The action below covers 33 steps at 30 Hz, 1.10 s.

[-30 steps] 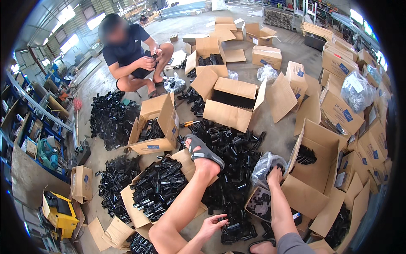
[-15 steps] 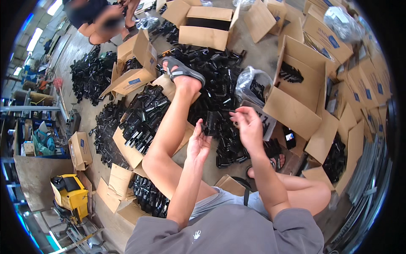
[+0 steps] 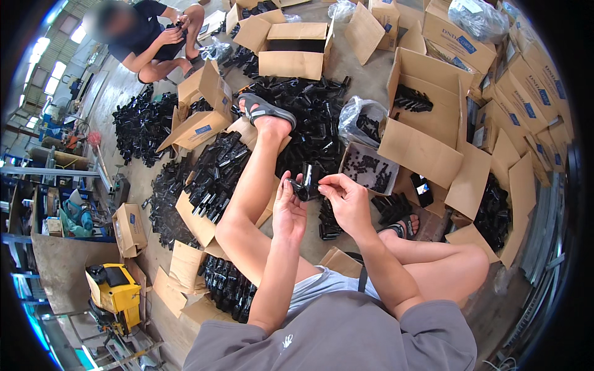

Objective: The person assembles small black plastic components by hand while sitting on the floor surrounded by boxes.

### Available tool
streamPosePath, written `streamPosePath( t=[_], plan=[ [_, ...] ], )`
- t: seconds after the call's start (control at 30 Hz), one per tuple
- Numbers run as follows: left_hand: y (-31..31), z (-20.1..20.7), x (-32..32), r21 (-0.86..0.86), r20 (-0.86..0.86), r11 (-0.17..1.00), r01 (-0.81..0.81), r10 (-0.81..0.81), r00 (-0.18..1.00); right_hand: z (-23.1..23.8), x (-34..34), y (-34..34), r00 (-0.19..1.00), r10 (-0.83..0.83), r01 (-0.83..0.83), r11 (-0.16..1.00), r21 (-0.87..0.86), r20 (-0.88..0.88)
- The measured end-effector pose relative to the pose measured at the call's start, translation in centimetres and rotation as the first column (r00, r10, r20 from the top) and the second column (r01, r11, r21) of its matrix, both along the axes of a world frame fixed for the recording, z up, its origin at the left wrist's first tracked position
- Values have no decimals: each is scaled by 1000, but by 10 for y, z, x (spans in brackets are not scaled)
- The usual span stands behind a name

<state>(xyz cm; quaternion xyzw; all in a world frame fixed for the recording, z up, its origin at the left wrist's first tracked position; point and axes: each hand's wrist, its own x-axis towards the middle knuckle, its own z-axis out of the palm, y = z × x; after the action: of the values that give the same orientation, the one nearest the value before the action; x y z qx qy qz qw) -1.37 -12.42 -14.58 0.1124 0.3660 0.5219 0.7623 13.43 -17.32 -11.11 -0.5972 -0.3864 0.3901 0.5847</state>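
My left hand (image 3: 289,209) is closed around one end of a glossy black plastic part (image 3: 311,177), which looks tubular with a side arm. It is held up between my knees, above the floor. At the part's right edge, my right hand (image 3: 348,203) has thumb and forefinger pinched together; whatever they hold is too small to make out. A shallow tray (image 3: 387,193) with many small black pieces (image 3: 368,170) sits just beyond my right hand. Behind the held part spreads a large heap of similar black parts (image 3: 315,117).
An open carton (image 3: 427,148) stands on the right, beside a clear plastic bag (image 3: 351,123). More black parts (image 3: 216,167) lie by my outstretched left leg. A phone (image 3: 422,189) rests near the tray. A co-worker (image 3: 145,43) crouches at far left. A yellow machine (image 3: 120,297) stands left.
My right hand has come in from the right to the black part, its fingers going from spread to pinched. The part is raised and turned more upright. The whole view has shifted slightly.
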Motion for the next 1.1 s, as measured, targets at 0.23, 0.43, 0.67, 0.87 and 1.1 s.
streamPosePath(
  t=[0.23,0.43,0.67,0.87,1.1],
  plan=[
    [-21,45,13,391,-280,920,-28,147,949,-14,4,-9,812,23,-19,1000,12,-583],
    [-33,74,20,646,-476,754,123,272,836,-10,-3,-18,551,65,15,996,88,-832],
    [-23,77,16,782,-613,331,528,563,555,24,-2,-23,512,-10,-5,1000,-15,-859],
    [-35,54,10,711,-577,550,439,98,811,-11,0,-16,606,-82,-20,993,-119,-791],
    [-16,9,0,-43,-241,881,471,-466,851,-34,-12,-11,906,-109,45,986,-161,-409]
  ],
)
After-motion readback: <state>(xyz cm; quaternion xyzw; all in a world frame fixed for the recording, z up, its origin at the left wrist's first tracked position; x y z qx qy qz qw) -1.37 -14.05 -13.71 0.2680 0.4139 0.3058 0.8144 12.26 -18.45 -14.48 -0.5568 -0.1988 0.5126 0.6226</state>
